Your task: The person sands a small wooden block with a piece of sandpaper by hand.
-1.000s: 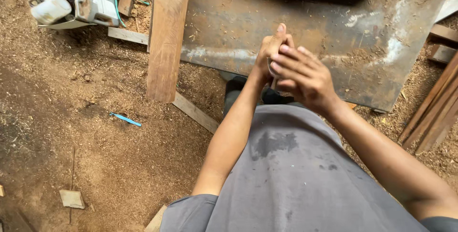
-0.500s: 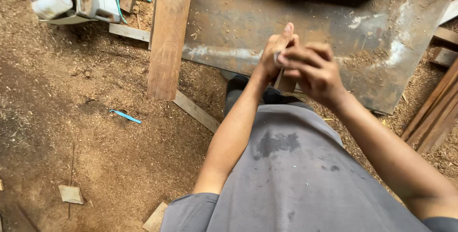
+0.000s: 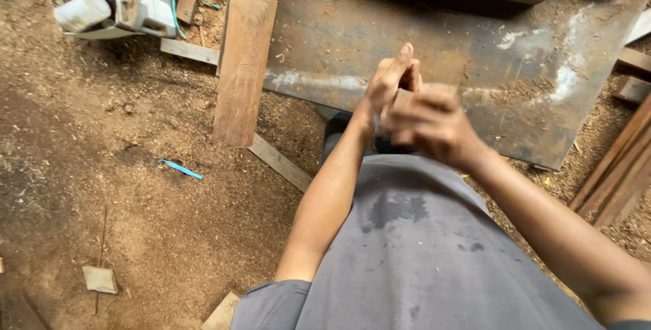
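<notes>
Left hand and blurred right hand pressed together (held thing, if any, hidden) above rusty sawdust-strewn metal sheet. Nearby: one brown wooden plank, one white chainsaw, one blue strip.

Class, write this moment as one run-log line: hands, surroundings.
left hand: pressed against right hand, contents hidden | below: rusty metal sheet | left: wooden plank | ground: sawdust
</notes>
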